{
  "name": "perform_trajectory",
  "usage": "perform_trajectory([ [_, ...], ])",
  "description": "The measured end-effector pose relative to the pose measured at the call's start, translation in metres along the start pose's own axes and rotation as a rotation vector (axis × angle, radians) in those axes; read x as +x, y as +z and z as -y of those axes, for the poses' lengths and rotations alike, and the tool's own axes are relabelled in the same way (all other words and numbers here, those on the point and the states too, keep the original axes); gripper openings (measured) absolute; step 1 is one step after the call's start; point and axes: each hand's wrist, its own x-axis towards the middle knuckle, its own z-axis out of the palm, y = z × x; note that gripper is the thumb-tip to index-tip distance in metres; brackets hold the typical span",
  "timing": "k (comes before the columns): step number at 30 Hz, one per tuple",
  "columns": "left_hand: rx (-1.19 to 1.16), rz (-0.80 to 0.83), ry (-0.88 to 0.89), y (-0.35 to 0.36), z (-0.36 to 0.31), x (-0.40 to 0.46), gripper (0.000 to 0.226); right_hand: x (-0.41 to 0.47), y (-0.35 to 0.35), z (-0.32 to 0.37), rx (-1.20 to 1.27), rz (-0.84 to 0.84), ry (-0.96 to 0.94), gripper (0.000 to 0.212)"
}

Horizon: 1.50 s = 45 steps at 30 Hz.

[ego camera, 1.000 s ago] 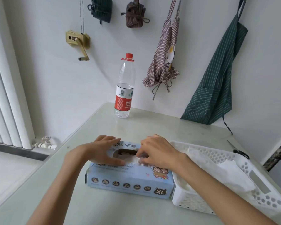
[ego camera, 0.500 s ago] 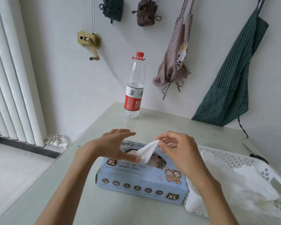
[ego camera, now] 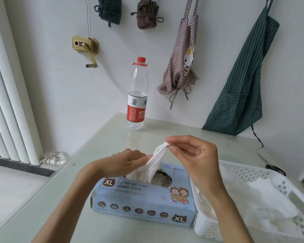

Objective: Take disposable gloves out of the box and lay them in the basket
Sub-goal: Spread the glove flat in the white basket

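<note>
While the white glove (ego camera: 155, 165) is only partway out of the box (ego camera: 144, 200), looks like the pull-out step, mid-extraction rather than anywhere near done. Pinched at its top end by the right hand (ego camera: 191, 155), thumb and forefinger clamped on the bunched tip, other fingers loosely fanned behind. Lower end of the glove not yet free, trailing down into the oval opening on the box top (can't tell how much is left inside, or whether a second one is snagged on it). Left hand (ego camera: 125, 163) lying over the far left part of the box top, palm down, fingertips touching the glove right where it leaves the opening; whether that counts as a pinch or just a press, can't tell, fingers hidden behind the glove there. Probably there to keep the box from lifting. Right wrist cocked up, forearm coming in from the lower right across the near corner of the basket (ego camera: 274, 176). Basket sitting just beside the box on its right, touching or nearly so, with thin white gloves already lying in it. Next move, as a guess: pull higher till the tail clears the opening, then swing right and lay it flat on the pile. Stuff is flimsy, so likely to cling or drag a neighbour out. Box and basket both on the pale surface (ego camera: 68, 199).
</note>
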Motion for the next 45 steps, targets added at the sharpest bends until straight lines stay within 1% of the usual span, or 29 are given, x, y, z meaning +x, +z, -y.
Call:
perform_trajectory([
  [2, -0.094, -0.040, 0.110, 0.000, 0.003, 0.002, 0.028, 0.002, -0.006, -0.002, -0.011, 0.003, 0.005, 0.021],
  [3, -0.183, -0.105, 0.141, 0.000, 0.003, 0.004, 0.024, 0.003, -0.010, -0.003, -0.039, 0.016, 0.025, 0.020],
  [5, -0.354, -0.265, 0.169, -0.002, 0.003, 0.005, 0.028, 0.003, -0.022, -0.004, -0.214, 0.092, 0.108, 0.025],
  [7, -0.452, -0.368, 0.194, -0.004, -0.001, 0.005, 0.027, 0.003, -0.032, -0.006, -0.454, 0.170, 0.186, 0.042],
  [8, -0.469, -0.390, 0.213, -0.005, -0.003, 0.005, 0.025, 0.004, -0.036, -0.005, -0.491, 0.180, 0.207, 0.047],
  [10, -0.455, -0.426, 0.257, -0.006, -0.010, 0.003, 0.022, 0.003, -0.037, -0.001, -0.407, 0.198, 0.242, 0.053],
  [12, -0.418, -0.458, 0.308, -0.005, -0.020, 0.002, 0.019, 0.002, -0.029, 0.002, -0.380, 0.266, 0.303, 0.089],
  [13, -0.404, -0.461, 0.326, -0.003, -0.025, 0.000, 0.016, 0.001, -0.023, 0.001, -0.408, 0.285, 0.328, 0.100],
  [14, -0.394, -0.462, 0.344, -0.002, -0.031, -0.001, 0.014, 0.001, -0.016, 0.000, -0.421, 0.279, 0.331, 0.099],
  [15, -0.384, -0.460, 0.362, -0.001, -0.034, -0.003, 0.013, 0.001, -0.012, -0.002, -0.422, 0.255, 0.312, 0.086],
  [16, -0.375, -0.461, 0.375, -0.001, -0.036, -0.004, 0.017, 0.002, -0.011, -0.004, -0.400, 0.223, 0.281, 0.063],
  [17, -0.355, -0.460, 0.377, -0.002, -0.036, -0.005, 0.026, 0.003, -0.012, -0.004, -0.368, 0.191, 0.253, 0.040],
  [18, -0.327, -0.445, 0.362, -0.004, -0.033, -0.005, 0.039, 0.004, -0.014, -0.004, -0.326, 0.155, 0.242, 0.023],
  [19, -0.295, -0.395, 0.331, -0.006, -0.028, -0.006, 0.056, 0.005, -0.017, -0.006, -0.272, 0.126, 0.240, 0.013],
  [20, -0.248, -0.312, 0.289, -0.008, -0.023, -0.006, 0.071, 0.006, -0.021, -0.005, -0.212, 0.122, 0.250, 0.011],
  [21, -0.194, -0.215, 0.234, -0.008, -0.018, -0.005, 0.079, 0.006, -0.024, -0.005, -0.158, 0.142, 0.263, 0.013],
  [22, -0.148, -0.139, 0.179, -0.006, -0.014, -0.003, 0.079, 0.007, -0.025, -0.005, -0.111, 0.172, 0.283, 0.016],
  [23, -0.123, -0.103, 0.135, -0.004, -0.010, 0.000, 0.069, 0.007, -0.026, -0.005, -0.078, 0.190, 0.298, 0.018],
  [25, -0.148, -0.135, 0.095, -0.001, -0.008, 0.004, 0.038, 0.008, -0.030, -0.007, -0.048, 0.174, 0.313, 0.018],
  [26, -0.149, -0.156, 0.085, 0.000, -0.008, 0.006, 0.030, 0.008, -0.033, -0.008, -0.046, 0.156, 0.313, 0.018],
  [29, -0.067, -0.129, 0.090, 0.001, -0.005, 0.007, 0.031, 0.009, -0.043, -0.010, 0.022, 0.138, 0.329, 0.014],
  [31, -0.058, -0.147, 0.134, 0.004, -0.004, 0.009, 0.019, 0.011, -0.048, -0.011, 0.098, 0.093, 0.341, 0.011],
  [33, -0.096, -0.269, 0.152, 0.005, -0.004, 0.011, 0.023, 0.012, -0.053, -0.012, 0.162, 0.022, 0.361, 0.007],
  [35, -0.236, -0.371, 0.191, 0.002, -0.006, 0.011, 0.016, 0.013, -0.058, -0.013, 0.187, -0.041, 0.378, 0.022],
  [36, -0.318, -0.385, 0.215, 0.001, -0.009, 0.010, 0.013, 0.012, -0.061, -0.013, 0.151, -0.072, 0.386, 0.027],
  [38, -0.424, -0.397, 0.243, -0.001, -0.013, 0.007, 0.014, 0.012, -0.067, -0.016, 0.043, -0.113, 0.376, 0.018],
  [40, -0.442, -0.402, 0.245, -0.002, -0.018, 0.003, 0.017, 0.011, -0.071, -0.017, -0.064, -0.063, 0.388, 0.016],
  [43, -0.401, -0.350, 0.245, -0.002, -0.023, -0.001, 0.025, 0.010, -0.075, -0.019, -0.040, 0.059, 0.448, 0.032],
  [45, -0.385, -0.293, 0.225, -0.001, -0.021, -0.002, 0.032, 0.010, -0.076, -0.017, 0.064, 0.017, 0.433, 0.056],
])
